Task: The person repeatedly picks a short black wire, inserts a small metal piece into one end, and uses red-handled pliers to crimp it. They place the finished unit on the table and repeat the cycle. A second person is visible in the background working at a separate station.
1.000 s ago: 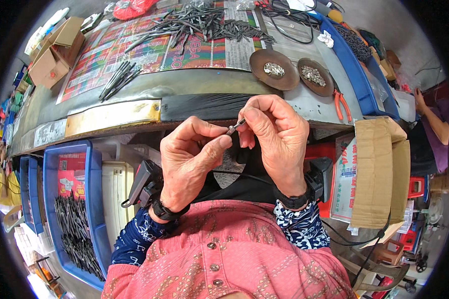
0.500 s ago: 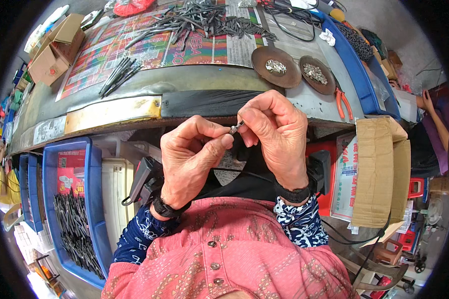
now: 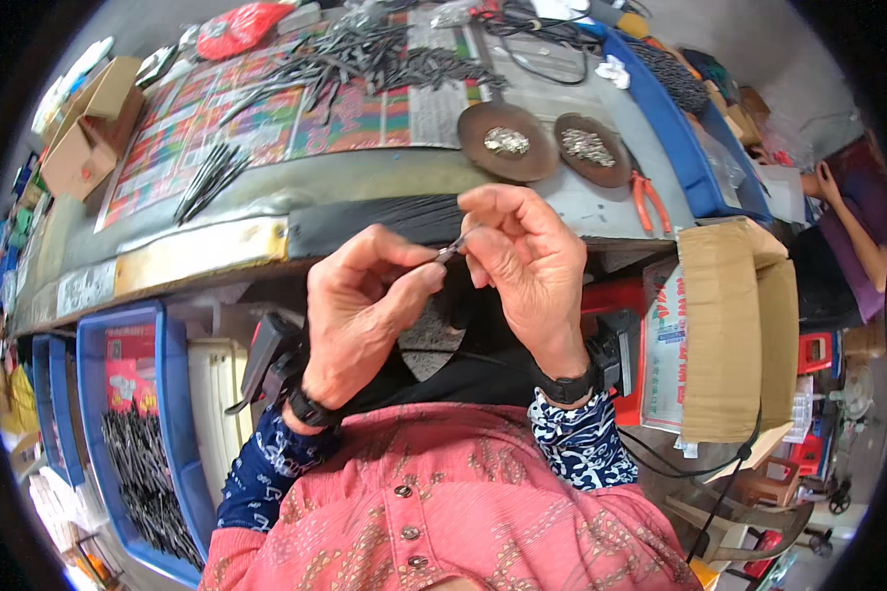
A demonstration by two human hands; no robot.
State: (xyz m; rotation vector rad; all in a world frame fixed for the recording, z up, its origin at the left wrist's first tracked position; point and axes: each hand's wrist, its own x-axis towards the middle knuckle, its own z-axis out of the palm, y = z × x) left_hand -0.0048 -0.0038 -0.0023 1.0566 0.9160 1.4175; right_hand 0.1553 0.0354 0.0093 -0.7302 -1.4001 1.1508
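My left hand (image 3: 360, 305) and my right hand (image 3: 524, 261) are raised together in front of my chest, just below the table's front edge. Between their fingertips they pinch one small dark metal piece (image 3: 450, 251), thin and short. Thumb and forefinger of each hand close on it from either side. Its exact shape is hidden by my fingers. Both wrists wear black bands with dark devices.
On the table (image 3: 217, 251) lie a pile of dark thin metal rods (image 3: 365, 64), a small bundle (image 3: 207, 177), two round dishes (image 3: 507, 143) of small bright parts and orange pliers (image 3: 648, 202). A blue bin (image 3: 133, 443) of rods stands lower left, a cardboard box (image 3: 734, 335) at right, another person (image 3: 847, 231) far right.
My hands stay together on the small piece, with only slight shifts of the fingers. The view has tilted a little.
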